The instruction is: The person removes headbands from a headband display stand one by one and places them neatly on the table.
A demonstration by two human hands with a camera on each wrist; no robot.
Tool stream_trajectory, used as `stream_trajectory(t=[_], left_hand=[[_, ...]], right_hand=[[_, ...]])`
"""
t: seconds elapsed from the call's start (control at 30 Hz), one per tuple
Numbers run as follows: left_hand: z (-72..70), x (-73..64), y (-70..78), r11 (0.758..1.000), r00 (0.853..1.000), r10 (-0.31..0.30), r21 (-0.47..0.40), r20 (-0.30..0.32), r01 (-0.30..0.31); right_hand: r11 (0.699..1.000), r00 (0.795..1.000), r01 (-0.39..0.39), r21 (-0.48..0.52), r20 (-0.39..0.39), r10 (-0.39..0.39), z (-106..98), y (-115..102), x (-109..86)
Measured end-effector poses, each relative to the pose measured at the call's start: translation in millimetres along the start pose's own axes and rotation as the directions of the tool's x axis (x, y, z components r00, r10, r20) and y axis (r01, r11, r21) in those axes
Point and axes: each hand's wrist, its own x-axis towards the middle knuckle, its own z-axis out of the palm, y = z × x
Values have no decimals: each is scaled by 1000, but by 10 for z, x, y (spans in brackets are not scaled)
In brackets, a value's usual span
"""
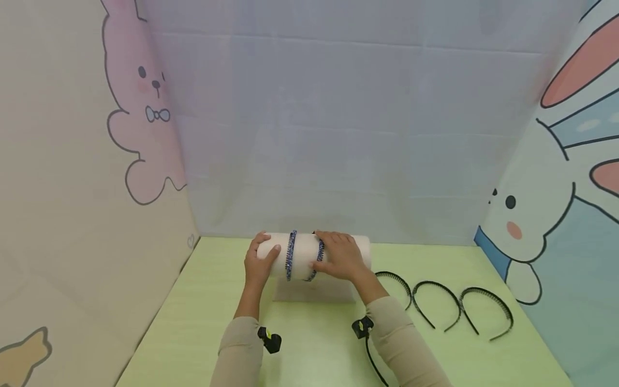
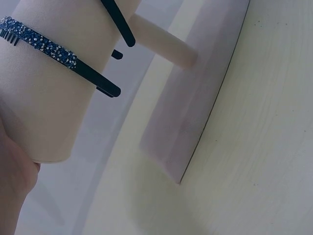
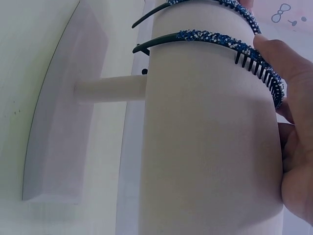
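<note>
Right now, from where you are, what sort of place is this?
Probably a little booth-like display or work corner. The side wall has cartoon animals, and a pale green table holds a white cylinder on a stand, wearing glittery blue headbands.

No legible text; no numbers

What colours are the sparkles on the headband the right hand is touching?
Blue and white, on the dark headband; the right wrist view shows best.
</note>
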Motion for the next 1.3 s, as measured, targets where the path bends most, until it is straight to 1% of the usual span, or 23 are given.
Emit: stream_trajectory(t=[0.2,0.27,0.33,0.47,0.57,0.73,0.77,0.83,0.9,1.03,1.13,1.23,1.3], left_hand=[[22,-13,13,1000,1000,-19,0,14,19],[27,-11,18,1000,1000,-22,15,22,22],[25,0,38,999,999,-16,42,30,14],[-4,42,94,992,999,-6,126,54,-1],[-45,80,135,985,995,12,171,103,-30],[-105,138,182,969,983,90,215,161,-124],[-109,146,187,967,982,98,218,163,-132],[-106,154,192,969,984,95,214,150,-126],[-91,151,190,974,988,78,201,131,-103],[-59,115,176,985,996,23,168,90,-37],[-48,93,163,986,996,13,162,90,-27],[-38,85,168,984,996,22,173,88,-37],[-28,87,176,982,997,23,185,76,-36]], right_hand=[[1000,1000,16,3,7,-16,-39,63,-74],[1000,1000,18,1,14,-18,-61,70,-89],[1000,999,24,8,24,-24,-89,73,-94],[999,998,40,13,48,-41,-152,84,-97],[999,997,38,-1,69,-38,-197,105,-102],[999,995,32,-43,96,-27,-267,142,-104],[998,995,31,-54,98,-25,-279,148,-108],[996,995,31,-80,94,-23,-297,162,-119],[992,996,30,-122,88,-19,-307,180,-136],[974,997,36,-222,72,-20,-313,225,-181],[960,997,13,-281,75,8,-312,273,-209],[963,997,-19,-267,68,38,-320,322,-240],[970,996,-38,-241,69,56,-332,350,-264]])
